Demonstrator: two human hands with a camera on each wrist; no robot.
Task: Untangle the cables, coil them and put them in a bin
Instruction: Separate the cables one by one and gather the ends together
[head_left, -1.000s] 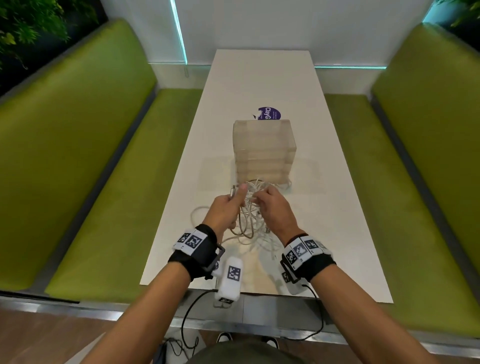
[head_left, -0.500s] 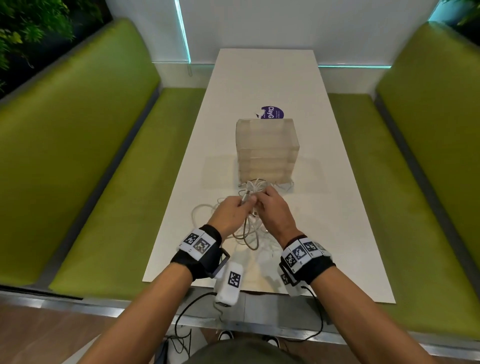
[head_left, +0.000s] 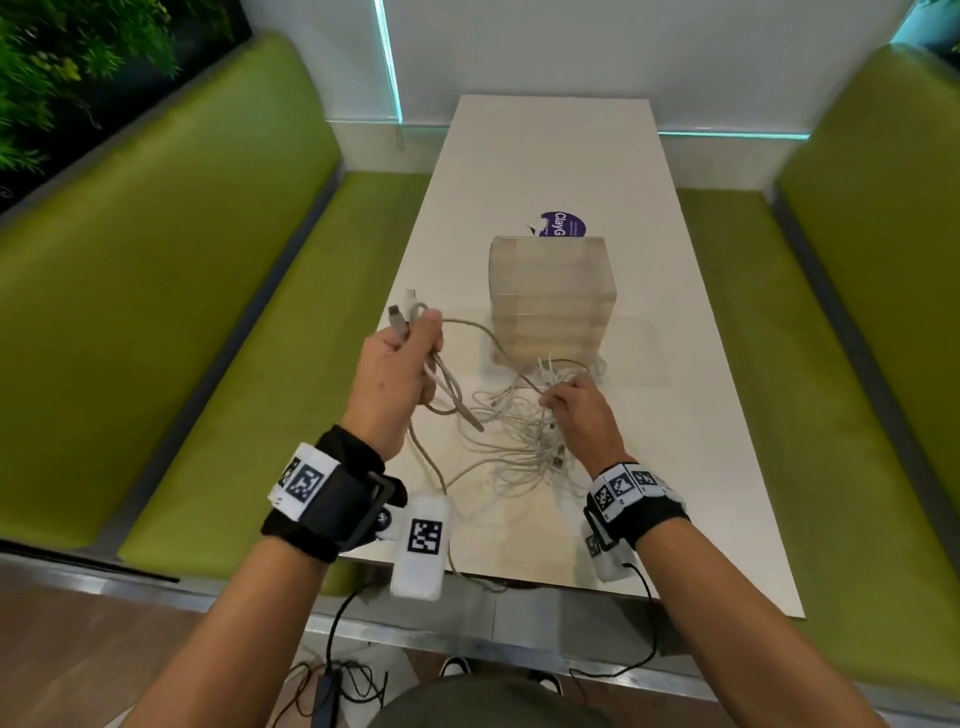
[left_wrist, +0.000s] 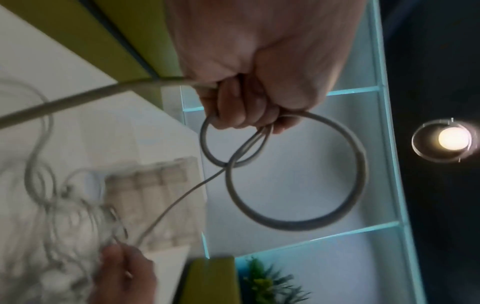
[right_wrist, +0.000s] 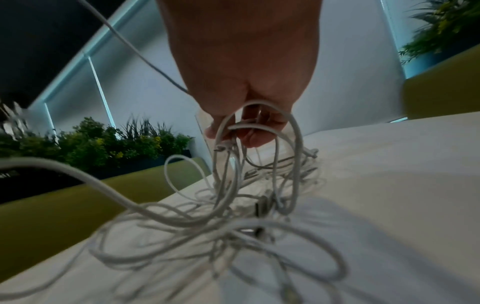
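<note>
The bin (head_left: 553, 301) stands on the table (head_left: 701, 415), near its middle. Behind the bin a sticker (head_left: 563, 224) lies on the table, partly hidden by the bin. Before the bin, touching its near side, lies the tangle of cables (head_left: 519, 436). The right hand (head_left: 582, 415) is on this tangle, just before the bin. The left hand (head_left: 397, 374) is raised to the left of the bin, with cable loops (left_wrist: 296, 172) in it. Benches (head_left: 218, 338) lie left and right of the table.

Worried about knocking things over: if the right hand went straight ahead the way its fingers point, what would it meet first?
Probably the clear bin: the right hand points at its base across the tangled cables it grips, though depth is uncertain.
</note>
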